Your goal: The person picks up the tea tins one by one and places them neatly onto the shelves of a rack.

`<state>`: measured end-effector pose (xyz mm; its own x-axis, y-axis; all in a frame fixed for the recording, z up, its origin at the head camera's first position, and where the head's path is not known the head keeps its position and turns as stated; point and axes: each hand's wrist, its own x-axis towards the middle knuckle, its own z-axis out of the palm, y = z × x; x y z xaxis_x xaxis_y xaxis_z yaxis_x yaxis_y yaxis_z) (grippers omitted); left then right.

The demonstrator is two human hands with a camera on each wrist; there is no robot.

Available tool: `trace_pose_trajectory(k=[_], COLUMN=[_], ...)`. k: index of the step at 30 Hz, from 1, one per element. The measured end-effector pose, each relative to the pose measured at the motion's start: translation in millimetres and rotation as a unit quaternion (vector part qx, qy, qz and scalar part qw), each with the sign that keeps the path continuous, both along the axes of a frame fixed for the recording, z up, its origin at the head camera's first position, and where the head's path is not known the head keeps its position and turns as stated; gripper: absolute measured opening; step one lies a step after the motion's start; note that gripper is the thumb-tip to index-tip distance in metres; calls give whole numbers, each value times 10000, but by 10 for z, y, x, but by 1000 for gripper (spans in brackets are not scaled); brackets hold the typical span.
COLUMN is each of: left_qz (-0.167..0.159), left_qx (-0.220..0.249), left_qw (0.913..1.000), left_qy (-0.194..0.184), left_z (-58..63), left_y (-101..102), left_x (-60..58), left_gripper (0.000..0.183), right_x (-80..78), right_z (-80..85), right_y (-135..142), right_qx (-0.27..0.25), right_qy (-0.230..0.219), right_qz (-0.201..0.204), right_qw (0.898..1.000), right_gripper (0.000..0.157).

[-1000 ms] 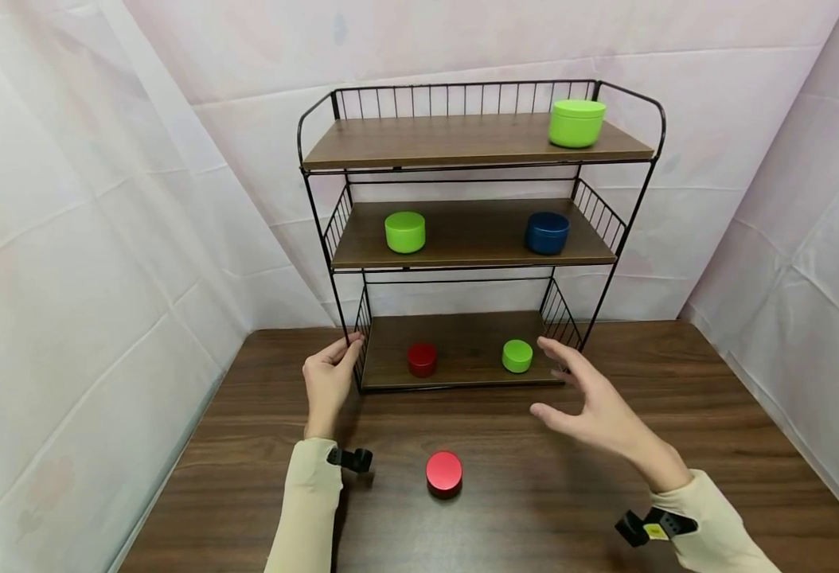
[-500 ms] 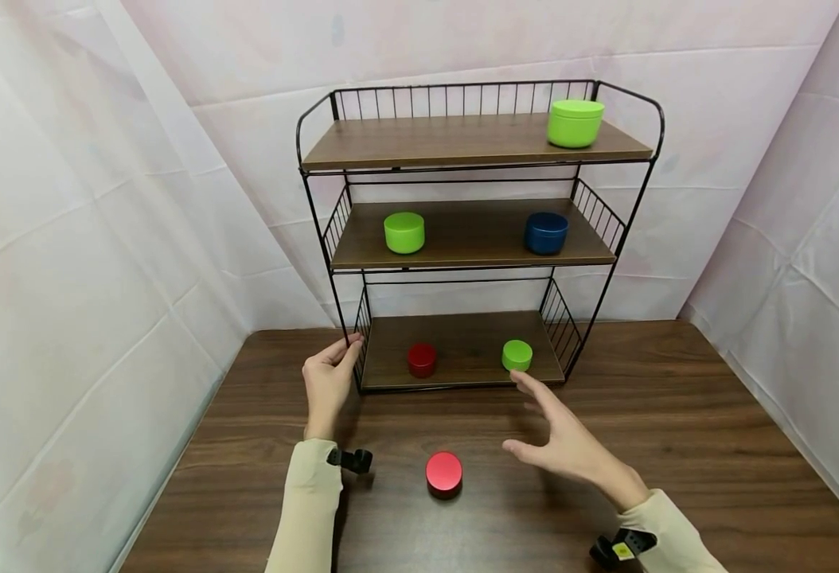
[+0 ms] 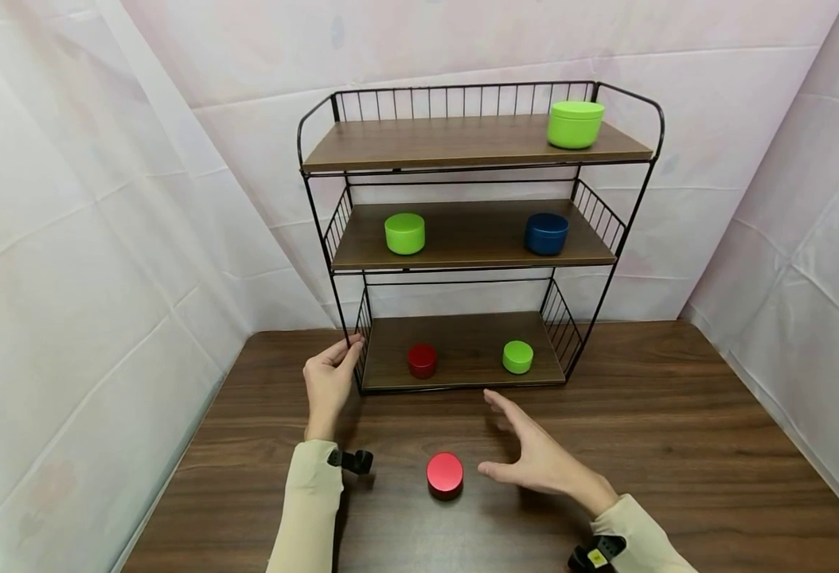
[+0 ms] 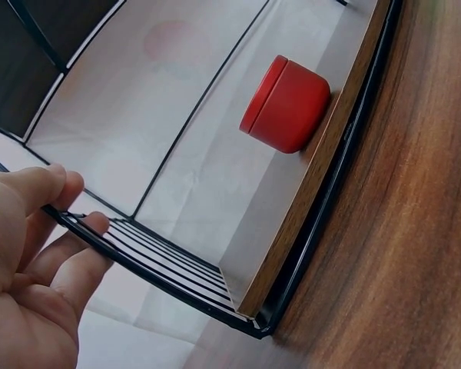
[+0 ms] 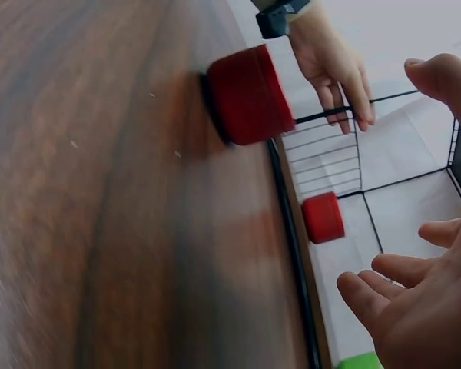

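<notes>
My left hand (image 3: 329, 386) grips the black wire post at the lower left of a three-tier shelf rack (image 3: 473, 239); in the left wrist view its thumb and fingers (image 4: 77, 265) curl round the frame. My right hand (image 3: 537, 458) hovers above the table with thumb and fingers spread and nothing between them. Just left of it a round red tin (image 3: 444, 475) with a lid stands upright on the table. The right wrist view shows this red tin (image 5: 250, 96) ahead of the spread fingers. A darker red tin (image 3: 422, 360) sits on the bottom shelf.
A green tin (image 3: 517, 357) shares the bottom shelf. The middle shelf bears a green tin (image 3: 405, 233) and a blue tin (image 3: 546, 233); a larger green tin (image 3: 575, 125) stands at the top right. White cloth (image 3: 104, 199) hangs round the wooden table (image 3: 247, 477).
My right hand has moved left and toward me, from beside the green tin on the bottom shelf to near the red tin on the table. The left hand keeps its grip on the post.
</notes>
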<state>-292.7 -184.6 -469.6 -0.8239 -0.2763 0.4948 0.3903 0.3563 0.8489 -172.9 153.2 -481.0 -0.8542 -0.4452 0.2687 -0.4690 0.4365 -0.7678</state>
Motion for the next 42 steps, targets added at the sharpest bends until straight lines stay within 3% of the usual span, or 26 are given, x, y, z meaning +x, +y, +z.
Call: trace_pose_trajectory(k=[9,20,35,42], left_qz=[-113,-71,-89,-111], left_qx=[40,0,-3,95], left_qw=[9999,10000,9999,9999], left_qy=[67,15,53,79], left_z=[-3,8,5,-4], left_y=[11,13,5,-1], left_x=[8,17,13,3], left_gripper=[25,19,20,20], right_x=[32,24,61,80], right_z=[-138,-204,-240,-242], right_y=[-163,-287,-369,-382], right_qx=[-8,-175,-69,227], right_qy=[-421,-468,-680,-544], right_qz=[318,722,837,828], right_qw=[9986,9961,9941,9948], right_gripper=[95,89,88,87])
